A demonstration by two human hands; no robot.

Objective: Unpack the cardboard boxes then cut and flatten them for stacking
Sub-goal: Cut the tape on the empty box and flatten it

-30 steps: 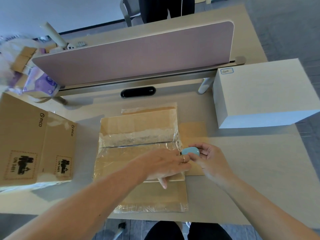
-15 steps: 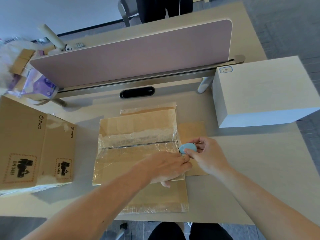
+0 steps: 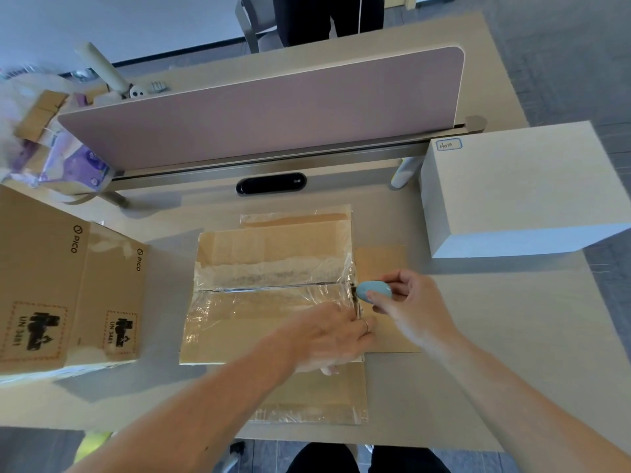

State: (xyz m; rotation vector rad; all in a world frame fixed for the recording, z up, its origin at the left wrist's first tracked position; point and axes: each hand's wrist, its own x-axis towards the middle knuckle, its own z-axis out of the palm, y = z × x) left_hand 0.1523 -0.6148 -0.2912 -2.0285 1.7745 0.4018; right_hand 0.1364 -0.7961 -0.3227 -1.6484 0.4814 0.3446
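Note:
A flattened brown cardboard box (image 3: 273, 254), covered in clear tape and film, lies in the middle of the desk. A taped seam runs across its middle. My left hand (image 3: 327, 339) presses flat on the box near its right edge. My right hand (image 3: 406, 302) pinches a small light-blue cutter (image 3: 374, 290), whose tip sits at the right end of the seam. A brown side flap (image 3: 382, 264) sticks out to the right under that hand.
A PICO-printed cardboard box (image 3: 65, 288) lies at the left. A large white box (image 3: 519, 186) stands at the right. A pink divider panel (image 3: 266, 107) runs along the desk's back, with bags and small boxes (image 3: 44, 138) at the far left. A person stands beyond it.
My right hand has carried the blue cutter up along the box's right edge to the seam's end. My left hand has stayed pressed on the cardboard.

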